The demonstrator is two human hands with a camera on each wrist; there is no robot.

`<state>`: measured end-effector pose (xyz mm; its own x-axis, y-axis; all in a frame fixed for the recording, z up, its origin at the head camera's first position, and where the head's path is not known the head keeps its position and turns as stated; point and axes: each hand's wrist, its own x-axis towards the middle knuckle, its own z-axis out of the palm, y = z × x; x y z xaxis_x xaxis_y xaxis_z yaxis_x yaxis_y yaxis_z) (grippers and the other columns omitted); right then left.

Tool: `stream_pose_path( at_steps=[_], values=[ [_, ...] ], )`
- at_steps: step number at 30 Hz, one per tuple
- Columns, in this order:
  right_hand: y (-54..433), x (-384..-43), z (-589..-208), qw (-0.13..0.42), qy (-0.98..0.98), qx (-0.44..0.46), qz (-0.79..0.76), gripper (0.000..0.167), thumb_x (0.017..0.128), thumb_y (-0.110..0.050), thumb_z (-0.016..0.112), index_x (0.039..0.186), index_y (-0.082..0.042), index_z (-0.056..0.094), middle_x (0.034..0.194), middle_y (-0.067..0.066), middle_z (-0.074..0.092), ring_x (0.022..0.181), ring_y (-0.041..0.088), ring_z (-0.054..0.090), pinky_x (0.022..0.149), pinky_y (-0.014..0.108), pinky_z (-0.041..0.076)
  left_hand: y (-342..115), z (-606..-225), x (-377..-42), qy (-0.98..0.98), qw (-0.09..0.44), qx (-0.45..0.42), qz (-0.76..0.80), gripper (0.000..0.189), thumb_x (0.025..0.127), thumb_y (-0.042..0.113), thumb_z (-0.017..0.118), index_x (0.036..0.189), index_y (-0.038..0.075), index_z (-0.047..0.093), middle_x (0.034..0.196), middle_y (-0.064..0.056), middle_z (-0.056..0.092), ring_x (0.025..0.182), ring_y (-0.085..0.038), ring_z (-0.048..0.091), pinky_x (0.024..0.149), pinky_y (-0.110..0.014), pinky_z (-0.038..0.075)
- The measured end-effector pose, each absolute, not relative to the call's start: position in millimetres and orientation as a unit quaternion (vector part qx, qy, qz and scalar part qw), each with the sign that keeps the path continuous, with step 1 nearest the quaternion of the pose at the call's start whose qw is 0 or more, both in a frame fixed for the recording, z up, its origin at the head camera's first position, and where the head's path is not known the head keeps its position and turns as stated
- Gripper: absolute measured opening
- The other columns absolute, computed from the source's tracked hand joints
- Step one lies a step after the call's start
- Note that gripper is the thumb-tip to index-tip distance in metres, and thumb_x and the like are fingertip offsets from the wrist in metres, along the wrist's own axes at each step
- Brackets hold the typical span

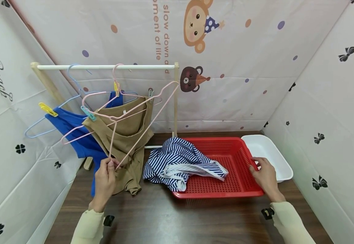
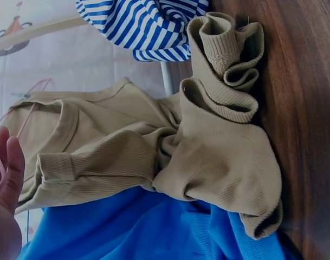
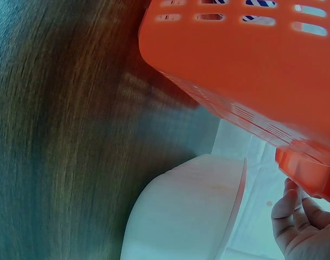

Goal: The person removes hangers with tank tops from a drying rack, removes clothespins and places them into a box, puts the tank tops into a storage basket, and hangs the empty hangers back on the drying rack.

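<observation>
Pale sleeves (image 1: pixel 86 227) enter at the lower edge of the head view, one on each side, above a dark wood-grain desk (image 1: pixel 177 220). At the left station, I read the grip of the left hand (image 1: pixel 104 178) as pinching, thumb against fingers, on a pink hanger (image 1: pixel 113 139). This hanger is raised at a tilt in front of the tan garment (image 1: pixel 120 135), its far corner extending up to the right. At the right station, I read the grip of the right hand (image 1: pixel 266 176) as curled on the right rim of the red basket (image 1: pixel 219 195); the right wrist view shows bent fingers against that end. Inside the basket, toward its left, lies a striped garment (image 1: pixel 180 159), bunched and draped over the left rim. A white tray (image 1: pixel 265 149) stands just beside the basket, beyond the right hand. To the left, the rack (image 1: pixel 152 67) carries the tan garment and, behind it, a blue garment (image 1: pixel 83 145). Yellow clips (image 1: pixel 47 109) and a teal clip (image 1: pixel 88 113) fasten the hung pieces. From the left wrist view, I confirm the tan garment's lower end gathers in folds by the desk surface.
</observation>
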<state>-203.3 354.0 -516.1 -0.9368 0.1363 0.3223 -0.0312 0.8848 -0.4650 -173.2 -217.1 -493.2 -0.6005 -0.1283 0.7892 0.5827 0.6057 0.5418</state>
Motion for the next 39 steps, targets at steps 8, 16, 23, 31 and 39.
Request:
stream_pose_path(
  at_steps=[8, 16, 23, 31, 39],
  values=[
    [354.6, -204.4, -515.7, 0.177, -0.955, -0.026, 0.237, 0.037, 0.086, -0.011, 0.067, 0.120, 0.002, 0.061, 0.106, 0.023, 0.058, 0.076, 0.029, 0.056, 0.056, 0.027, 0.042, -225.2, -499.4, -175.8, -0.789, 0.420, -0.136, -0.427, 0.015, 0.102, -0.002, 0.043, 0.100, -0.010, 0.056, 0.083, -0.012, 0.066, 0.070, -0.006, 0.058, 0.066, -0.008, 0.043],
    [354.9, -204.5, -515.9, 0.174, -0.955, -0.030, 0.238, 0.037, 0.087, -0.010, 0.067, 0.121, 0.001, 0.062, 0.107, 0.023, 0.059, 0.075, 0.028, 0.056, 0.056, 0.027, 0.042, -224.7, -492.3, -177.7, -0.789, 0.426, -0.110, -0.430, 0.016, 0.102, -0.001, 0.044, 0.101, -0.010, 0.058, 0.085, -0.014, 0.065, 0.075, 0.002, 0.055, 0.069, -0.007, 0.040],
    [353.6, -204.5, -515.3, 0.173, -0.955, -0.030, 0.241, 0.037, 0.086, -0.009, 0.068, 0.120, 0.002, 0.062, 0.107, 0.024, 0.059, 0.074, 0.027, 0.056, 0.055, 0.027, 0.043, -228.2, -492.4, -179.0, -0.786, 0.433, -0.098, -0.430, 0.015, 0.101, -0.002, 0.045, 0.101, -0.010, 0.058, 0.084, -0.014, 0.064, 0.073, -0.002, 0.056, 0.066, -0.008, 0.040],
    [353.9, -203.7, -516.0, 0.178, -0.953, -0.029, 0.242, 0.036, 0.086, -0.010, 0.068, 0.120, 0.001, 0.063, 0.105, 0.022, 0.059, 0.075, 0.028, 0.056, 0.057, 0.027, 0.042, -228.2, -484.4, -187.6, -0.788, 0.446, -0.104, -0.410, 0.017, 0.101, 0.002, 0.048, 0.100, -0.010, 0.061, 0.084, -0.017, 0.066, 0.080, 0.009, 0.053, 0.073, -0.008, 0.040],
    [352.6, -201.5, -516.2, 0.182, -0.952, -0.025, 0.245, 0.036, 0.086, -0.009, 0.068, 0.120, 0.001, 0.063, 0.105, 0.022, 0.060, 0.075, 0.027, 0.056, 0.056, 0.026, 0.041, -223.0, -469.2, -199.0, -0.785, 0.469, -0.109, -0.389, 0.016, 0.099, 0.001, 0.053, 0.102, -0.009, 0.065, 0.084, -0.020, 0.066, 0.081, 0.009, 0.051, 0.070, -0.014, 0.040]
  ],
)
